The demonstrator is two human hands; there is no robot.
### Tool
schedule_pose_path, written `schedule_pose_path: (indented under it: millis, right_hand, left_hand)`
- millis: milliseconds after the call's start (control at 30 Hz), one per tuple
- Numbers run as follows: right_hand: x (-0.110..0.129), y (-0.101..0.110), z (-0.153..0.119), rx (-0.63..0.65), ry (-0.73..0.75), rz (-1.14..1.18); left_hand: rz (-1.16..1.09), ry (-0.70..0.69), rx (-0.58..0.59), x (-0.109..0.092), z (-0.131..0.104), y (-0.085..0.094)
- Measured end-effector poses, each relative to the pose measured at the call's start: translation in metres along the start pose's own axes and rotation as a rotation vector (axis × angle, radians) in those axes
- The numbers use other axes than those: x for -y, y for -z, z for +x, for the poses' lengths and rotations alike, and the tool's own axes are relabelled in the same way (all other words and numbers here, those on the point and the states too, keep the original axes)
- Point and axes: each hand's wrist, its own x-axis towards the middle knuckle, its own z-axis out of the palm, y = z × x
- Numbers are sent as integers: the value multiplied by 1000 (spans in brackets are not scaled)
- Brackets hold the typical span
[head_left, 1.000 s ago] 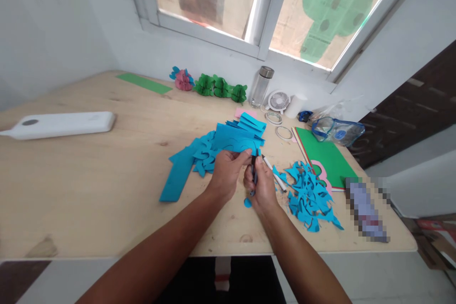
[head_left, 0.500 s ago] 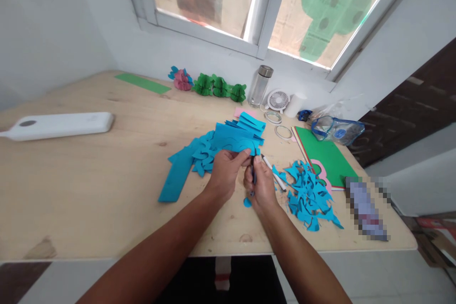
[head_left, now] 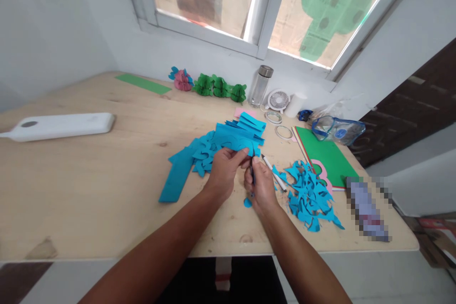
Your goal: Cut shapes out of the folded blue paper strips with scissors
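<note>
My left hand [head_left: 224, 171] pinches a folded piece of blue paper [head_left: 245, 145] between thumb and fingers, above the middle of the table. A curved drawn line shows on that paper. Dark-handled scissors [head_left: 253, 172] are in the closed grip of my right hand [head_left: 264, 183], their blades at the paper's right end. Cut blue petal shapes [head_left: 202, 153] and a flat blue strip [head_left: 175, 181] lie left of my hands. Behind them is a pile of folded blue strips [head_left: 251, 123]. On the right lie a capped white marker [head_left: 278, 179] and a heap of blue scraps [head_left: 309, 197].
Green paper sheets [head_left: 329, 154] lie at the right, with a pink cutout [head_left: 322, 171] over their edge. Tape rolls [head_left: 284, 132], a small fan [head_left: 278, 100] and a glass bottle [head_left: 261, 86] stand toward the wall. A white device [head_left: 67, 126] is at the left.
The scissors and my right hand have shifted very slightly against the paper's right end. My left hand keeps its pinch, and the surroundings look the same.
</note>
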Motion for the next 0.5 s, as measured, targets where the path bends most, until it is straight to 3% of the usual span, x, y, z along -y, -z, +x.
schedule_pose_path:
  millis: [500]
  right_hand:
    - [2,-1,-1,-5,2,-2]
  left_hand:
    - [79,15,3,-4,-2,0]
